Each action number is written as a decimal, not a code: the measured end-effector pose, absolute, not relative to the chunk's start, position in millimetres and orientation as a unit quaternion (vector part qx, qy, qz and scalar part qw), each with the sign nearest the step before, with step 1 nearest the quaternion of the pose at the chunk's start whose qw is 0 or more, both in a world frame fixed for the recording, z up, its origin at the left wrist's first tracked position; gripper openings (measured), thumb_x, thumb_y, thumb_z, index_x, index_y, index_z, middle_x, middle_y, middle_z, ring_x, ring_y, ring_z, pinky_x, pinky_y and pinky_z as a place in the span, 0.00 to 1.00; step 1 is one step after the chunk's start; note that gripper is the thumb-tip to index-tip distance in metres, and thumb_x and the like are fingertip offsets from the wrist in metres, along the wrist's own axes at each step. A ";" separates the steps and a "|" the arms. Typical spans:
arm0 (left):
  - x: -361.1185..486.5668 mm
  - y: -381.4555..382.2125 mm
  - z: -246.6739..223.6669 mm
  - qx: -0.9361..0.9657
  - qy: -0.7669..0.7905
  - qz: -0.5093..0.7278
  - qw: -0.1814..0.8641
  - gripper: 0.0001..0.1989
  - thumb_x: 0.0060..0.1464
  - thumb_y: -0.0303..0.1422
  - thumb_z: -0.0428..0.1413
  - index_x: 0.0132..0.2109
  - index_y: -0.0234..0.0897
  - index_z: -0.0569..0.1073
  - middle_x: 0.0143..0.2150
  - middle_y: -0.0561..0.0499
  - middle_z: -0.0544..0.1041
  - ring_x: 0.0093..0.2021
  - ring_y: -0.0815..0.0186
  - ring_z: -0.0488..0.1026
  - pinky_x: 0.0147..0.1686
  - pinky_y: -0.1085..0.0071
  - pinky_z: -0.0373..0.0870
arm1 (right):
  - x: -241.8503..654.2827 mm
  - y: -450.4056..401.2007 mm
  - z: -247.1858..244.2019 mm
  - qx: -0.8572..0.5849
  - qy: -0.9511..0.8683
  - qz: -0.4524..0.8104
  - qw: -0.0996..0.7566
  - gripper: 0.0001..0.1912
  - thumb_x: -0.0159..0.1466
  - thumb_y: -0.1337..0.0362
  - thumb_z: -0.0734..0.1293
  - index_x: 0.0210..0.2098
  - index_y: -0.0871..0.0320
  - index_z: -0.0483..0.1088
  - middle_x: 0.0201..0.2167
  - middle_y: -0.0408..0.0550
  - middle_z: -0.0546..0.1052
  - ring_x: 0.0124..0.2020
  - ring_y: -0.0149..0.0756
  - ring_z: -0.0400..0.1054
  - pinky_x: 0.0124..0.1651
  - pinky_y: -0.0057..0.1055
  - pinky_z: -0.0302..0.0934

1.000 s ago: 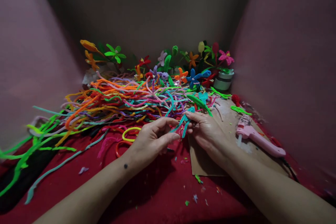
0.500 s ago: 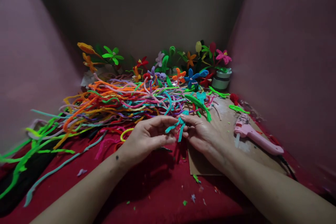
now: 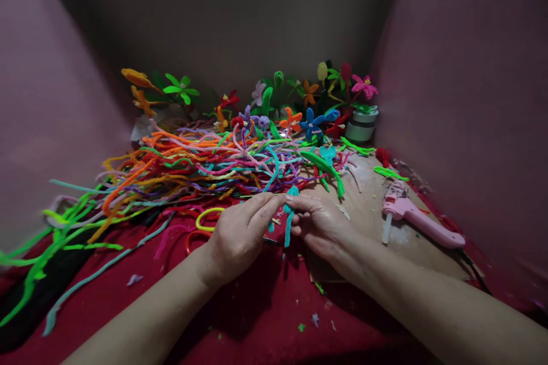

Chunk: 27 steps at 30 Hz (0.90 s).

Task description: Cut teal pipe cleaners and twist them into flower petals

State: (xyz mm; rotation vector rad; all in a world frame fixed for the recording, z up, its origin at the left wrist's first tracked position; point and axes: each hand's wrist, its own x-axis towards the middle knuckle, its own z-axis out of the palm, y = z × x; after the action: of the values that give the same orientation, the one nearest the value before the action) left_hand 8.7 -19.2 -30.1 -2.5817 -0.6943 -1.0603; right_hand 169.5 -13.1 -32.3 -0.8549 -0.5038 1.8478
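In the head view my left hand (image 3: 242, 231) and my right hand (image 3: 325, 222) meet at the middle, above the red cloth. Between their fingertips is a small teal pipe-cleaner piece (image 3: 288, 231), with a rounded top and strands hanging down. My right thumb and fingers pinch it near the top. The left fingers are closed against it from the other side and hide part of it. Scissors (image 3: 208, 218) with yellow and orange handles lie under and beside my left hand, mostly covered.
A heap of coloured pipe cleaners (image 3: 192, 165) spreads behind and left of my hands. Pipe-cleaner flowers (image 3: 311, 124) stand at the back, near a pale jar (image 3: 362, 125). At right, a pink glue gun (image 3: 422, 219) rests on a cardboard sheet (image 3: 363, 199). Scraps dot the red cloth (image 3: 257, 319).
My left hand has turned over and moved right, its fingers closing at the teal piece. The teal piece has shifted slightly left and down, its strands now hanging more vertically.
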 end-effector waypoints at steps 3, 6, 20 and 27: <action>11.1 -21.8 -26.6 -0.882 -0.251 -0.380 0.124 0.18 0.54 0.19 0.45 0.52 0.27 0.66 0.45 0.37 0.73 0.48 0.62 0.70 0.43 0.70 0.71 | 168.5 -13.9 -33.8 -0.345 -0.209 0.767 0.500 0.07 0.44 0.70 0.70 0.19 0.61 0.67 0.13 0.38 0.66 0.14 0.23 0.55 0.15 0.22 0.47; 18.3 -28.1 -19.1 -0.868 -0.288 -0.405 -0.027 0.18 0.55 0.19 0.44 0.50 0.34 0.69 0.43 0.44 0.73 0.44 0.67 0.72 0.40 0.73 0.72 | 169.0 -12.9 -35.8 -0.346 -0.211 0.773 0.489 0.06 0.44 0.71 0.70 0.20 0.62 0.67 0.13 0.38 0.66 0.14 0.22 0.56 0.16 0.21 0.49; 10.1 -27.7 -6.8 -0.865 -0.336 -0.338 -0.154 0.15 0.57 0.25 0.44 0.44 0.39 0.74 0.34 0.50 0.70 0.31 0.73 0.69 0.30 0.79 0.66 | 171.0 -15.7 -36.5 -0.370 -0.298 0.751 0.459 0.03 0.47 0.69 0.67 0.20 0.63 0.69 0.14 0.40 0.66 0.13 0.23 0.58 0.12 0.20 0.50; 8.4 -26.5 -6.6 -0.897 -0.329 -0.295 -0.015 0.09 0.57 0.26 0.48 0.41 0.36 0.71 0.29 0.53 0.70 0.29 0.73 0.67 0.28 0.79 0.63 | 172.3 -17.4 -35.7 -0.385 -0.388 0.692 0.472 0.08 0.49 0.65 0.68 0.17 0.61 0.66 0.12 0.37 0.63 0.12 0.23 0.56 0.13 0.21 0.51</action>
State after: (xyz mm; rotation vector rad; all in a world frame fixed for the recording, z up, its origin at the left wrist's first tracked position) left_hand 8.4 -26.5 -6.6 -2.8453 -1.0432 -0.9350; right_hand 172.3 -17.4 -35.7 -0.9431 -0.9497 1.6935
